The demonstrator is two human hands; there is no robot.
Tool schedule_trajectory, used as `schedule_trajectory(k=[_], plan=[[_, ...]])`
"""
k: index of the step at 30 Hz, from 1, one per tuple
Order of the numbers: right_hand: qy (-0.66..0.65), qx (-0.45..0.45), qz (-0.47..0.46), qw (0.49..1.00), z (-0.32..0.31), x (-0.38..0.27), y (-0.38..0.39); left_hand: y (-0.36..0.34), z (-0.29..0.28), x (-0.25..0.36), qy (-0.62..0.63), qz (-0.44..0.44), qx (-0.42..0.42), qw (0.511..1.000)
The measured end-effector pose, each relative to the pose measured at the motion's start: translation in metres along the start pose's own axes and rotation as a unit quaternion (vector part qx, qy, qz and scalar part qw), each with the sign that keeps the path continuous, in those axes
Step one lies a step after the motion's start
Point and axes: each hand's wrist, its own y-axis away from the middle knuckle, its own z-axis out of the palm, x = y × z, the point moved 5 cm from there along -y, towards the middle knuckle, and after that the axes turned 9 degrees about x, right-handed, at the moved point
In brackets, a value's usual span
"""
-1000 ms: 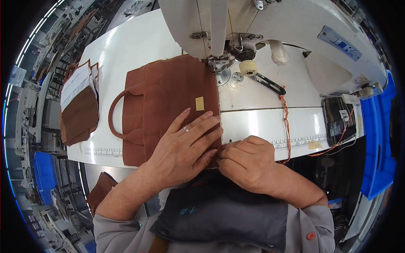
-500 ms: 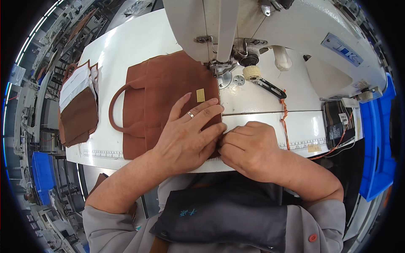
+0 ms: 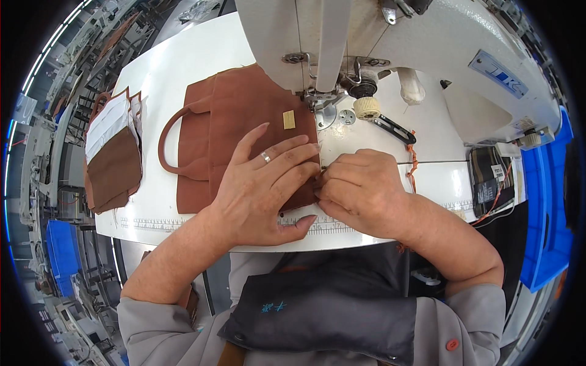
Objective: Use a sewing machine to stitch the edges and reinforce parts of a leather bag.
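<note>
A reddish-brown bag panel (image 3: 244, 116) with a looped handle (image 3: 168, 140) lies flat on the white sewing table. Its right edge runs up under the presser foot (image 3: 322, 100) of a sewing machine. On the panel, near that edge, is a small yellowish tag (image 3: 289, 119). My left hand (image 3: 265, 183) rests open on the panel's lower right part, fingers spread and thumb out over the table's printed ruler. Beside it, my right hand (image 3: 360, 192) is closed in a pinch on the panel's right edge, near the lower corner.
The white machine body (image 3: 452, 67) rises at the back and right. Brown and white cut pieces (image 3: 113, 152) are stacked at the table's left. A dark striped packet (image 3: 491, 177) lies at the right end, near a blue bin (image 3: 543, 201). An orange cord (image 3: 414, 165) hangs behind my right hand.
The bag panel has slid away from me, toward the machine. My left thumb has spread outward, and my right hand has moved slightly farther away along the edge.
</note>
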Motion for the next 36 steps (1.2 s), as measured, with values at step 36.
schedule_trajectory(k=[36], plan=[[0.007, -0.084, 0.04, 0.996, -0.012, 0.011, 0.0, 0.017, 0.0, -0.015, 0.033, 0.07, -0.125, 0.989]])
